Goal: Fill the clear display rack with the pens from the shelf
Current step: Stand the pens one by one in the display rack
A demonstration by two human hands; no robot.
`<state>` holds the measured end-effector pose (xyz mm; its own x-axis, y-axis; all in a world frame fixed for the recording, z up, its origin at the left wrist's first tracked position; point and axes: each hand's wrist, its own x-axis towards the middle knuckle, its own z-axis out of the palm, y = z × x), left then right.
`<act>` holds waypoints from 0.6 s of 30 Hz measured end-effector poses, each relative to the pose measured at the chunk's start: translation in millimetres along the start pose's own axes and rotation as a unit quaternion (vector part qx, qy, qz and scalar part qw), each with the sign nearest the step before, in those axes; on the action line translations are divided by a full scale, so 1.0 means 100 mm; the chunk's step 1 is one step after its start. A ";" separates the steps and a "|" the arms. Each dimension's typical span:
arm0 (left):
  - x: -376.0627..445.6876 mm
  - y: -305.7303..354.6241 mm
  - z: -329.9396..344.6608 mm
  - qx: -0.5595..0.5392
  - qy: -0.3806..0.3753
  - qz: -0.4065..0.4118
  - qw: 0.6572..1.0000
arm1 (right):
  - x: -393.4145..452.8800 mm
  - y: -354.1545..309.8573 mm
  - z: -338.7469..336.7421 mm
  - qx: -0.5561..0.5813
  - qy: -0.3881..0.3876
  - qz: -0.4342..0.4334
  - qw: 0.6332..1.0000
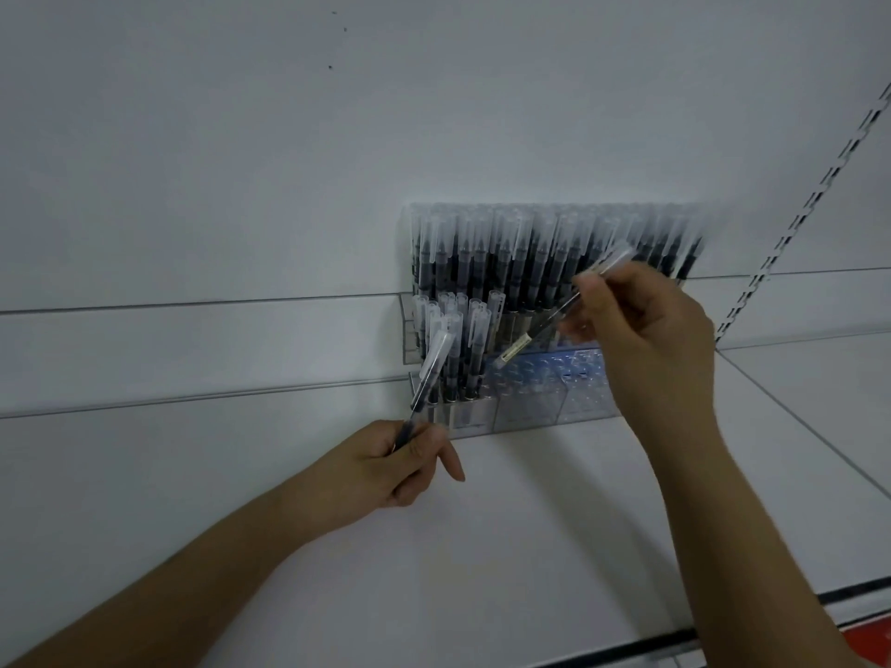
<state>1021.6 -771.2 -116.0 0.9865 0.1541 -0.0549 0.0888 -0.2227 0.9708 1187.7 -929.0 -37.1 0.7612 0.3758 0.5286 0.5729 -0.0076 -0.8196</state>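
In the head view, your left hand (393, 462) sits low and left of centre, its thumb and curled fingers pinching the dark lower barrel of a black pen with a clear frosted cap (430, 373); that pen tilts up and to the right, its cap end lying in front of the left end of the rack's front row. Your right hand (643, 325) is higher, right of centre, fingers curled round a second slim black pen with a clear cap and a pale label at its end (554, 318), held on a slant with its labelled end pointing down-left over the rack's open cells and its cap sticking up-right past your fingers. The clear plastic stepped display rack (535, 400) stands in the middle of the frame on the white shelf (530, 513), against the white back panel (289, 161). Its back row (554, 253) is packed with upright capped black pens; a smaller cluster of upright pens (458, 330) fills the left part of the front tier, while the cells to the right of it show only clear plastic. A slotted metal upright (815, 195) runs diagonally at the right edge.
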 end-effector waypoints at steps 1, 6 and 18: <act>0.00 0.00 0.00 0.001 0.002 0.001 1.000 | 0.03 0.02 0.02 -0.021 -0.015 -0.009 1.000; -0.01 -0.01 0.00 0.003 0.008 0.005 1.000 | 0.06 0.17 0.14 -0.086 -0.094 -0.029 0.991; -0.01 0.00 0.02 0.026 0.011 0.003 1.000 | 0.02 0.21 0.41 -0.270 -0.209 -0.121 0.932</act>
<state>1021.4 -773.6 -116.5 0.9838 0.1743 -0.0427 0.0900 -0.2732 0.9577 1188.7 -890.6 -61.9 0.4698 0.7547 0.4578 0.8674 -0.2984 -0.3983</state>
